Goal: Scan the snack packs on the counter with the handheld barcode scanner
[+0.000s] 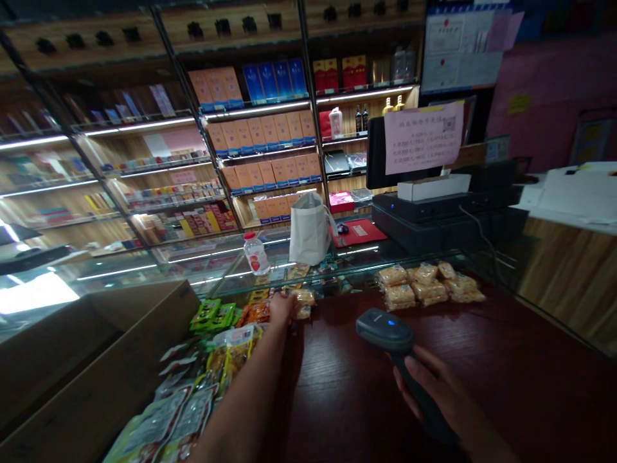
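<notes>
- Wooden wall shelves [255,128] under strip lights carry rows of orange and blue cartons.
- A glass display case [193,257] runs in front of them, with a white tote bag [308,230] and a plastic water bottle [255,254] on top.
- The dark wooden counter [482,386] fills the near right, and a cardboard box [96,347] stands at its left.
- Between that box and your left arm lies a heap of green, yellow and clear snack packets [212,366].
- Well apart from your hands, a group of wrapped pastries [424,286] sits on the counter.
- Your right hand [434,392] holds a dark barcode scanner [385,328], its fingers [414,373] wrapped around the grip; no packet lies under the scanner's head.
- Your left hand [282,308] is just beside a small wrapped packet [303,302] at the heap's far end. Its fingers are hidden, so you cannot tell whether they pinch it.
</notes>
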### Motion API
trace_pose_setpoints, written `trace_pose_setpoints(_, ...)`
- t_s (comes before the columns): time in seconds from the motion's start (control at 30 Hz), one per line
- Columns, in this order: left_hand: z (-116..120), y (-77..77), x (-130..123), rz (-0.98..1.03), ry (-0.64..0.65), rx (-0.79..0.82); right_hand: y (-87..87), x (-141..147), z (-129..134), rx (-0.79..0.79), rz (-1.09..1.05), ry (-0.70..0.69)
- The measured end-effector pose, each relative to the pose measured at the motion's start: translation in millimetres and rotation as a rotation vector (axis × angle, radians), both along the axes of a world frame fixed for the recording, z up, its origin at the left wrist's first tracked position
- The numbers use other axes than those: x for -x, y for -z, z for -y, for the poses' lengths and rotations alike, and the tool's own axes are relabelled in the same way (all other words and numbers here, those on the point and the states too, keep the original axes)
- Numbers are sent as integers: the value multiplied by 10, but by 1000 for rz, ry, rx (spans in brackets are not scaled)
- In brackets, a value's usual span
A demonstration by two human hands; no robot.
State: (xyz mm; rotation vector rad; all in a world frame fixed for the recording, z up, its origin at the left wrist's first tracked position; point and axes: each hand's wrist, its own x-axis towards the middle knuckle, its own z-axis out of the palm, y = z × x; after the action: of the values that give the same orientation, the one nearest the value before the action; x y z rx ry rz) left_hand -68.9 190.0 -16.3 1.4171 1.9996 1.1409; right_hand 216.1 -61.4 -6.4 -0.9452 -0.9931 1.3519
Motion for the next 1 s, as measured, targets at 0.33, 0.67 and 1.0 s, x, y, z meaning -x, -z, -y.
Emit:
trace_pose_setpoints(0.33,288,-113,-392,-421,58,-398,1,-259,-50,9,-117,127)
trace_pose_setpoints(0.67,179,139,-1945,-359,693,-320,-86,-610,69,-45,-128,338)
trace_pose_setpoints(1.0,57,-28,-2515,-301,591,-220,-150,-545,254,7,-69,420)
